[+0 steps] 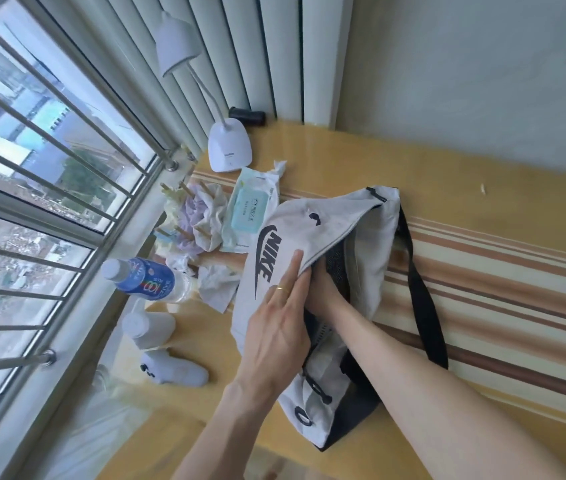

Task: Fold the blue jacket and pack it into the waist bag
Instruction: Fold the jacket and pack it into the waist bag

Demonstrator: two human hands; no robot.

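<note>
A light grey waist bag (pixel 371 237) with a black logo and a black strap (pixel 423 299) lies on the striped yellow table (pixel 482 265). Its main zip is open. My left hand (pixel 279 327) lies on the bag's front panel, fingers flat, holding the opening's edge. My right hand (pixel 323 289) is pushed inside the opening, fingers hidden among dark mesh lining. No blue jacket shows in the head view; what the right hand touches inside cannot be seen.
A pack of wet wipes (pixel 250 209), crumpled cloths (pixel 201 216), a water bottle (pixel 146 278), a white cup (pixel 148 327), a white game controller (pixel 174 372) and a desk lamp (pixel 229 147) stand left of the bag by the barred window (pixel 32 202).
</note>
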